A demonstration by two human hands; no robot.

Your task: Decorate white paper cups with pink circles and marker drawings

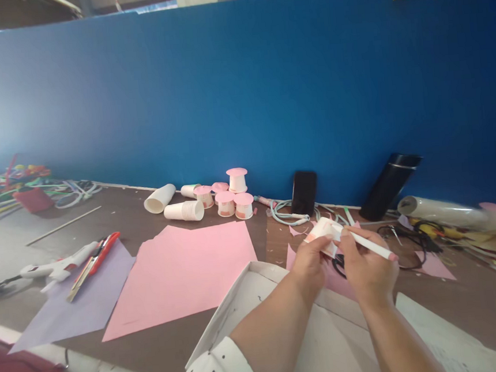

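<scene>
My left hand (pixel 310 261) is closed around a small white paper cup (pixel 322 231) with pinkish markings on its side. In my right hand (pixel 367 262) is a white marker (pixel 372 246) with a pink end, its far end held against the cup; the tip is hidden by my fingers. Both hands are above a shallow white cardboard tray (pixel 262 270). Beyond them, several short cups with pink paper discs on top (pixel 244 205) stand by the blue partition, one of them stacked on others.
Pink paper (pixel 186 272) and lilac paper (pixel 84 304) lie to the left, with a red box cutter (pixel 94 263) and a white glue gun (pixel 59 265). Stacked paper cups (pixel 184 211) lie on their side. A phone (pixel 304 192) and black bottle (pixel 389 186) lean on the blue partition (pixel 240 94).
</scene>
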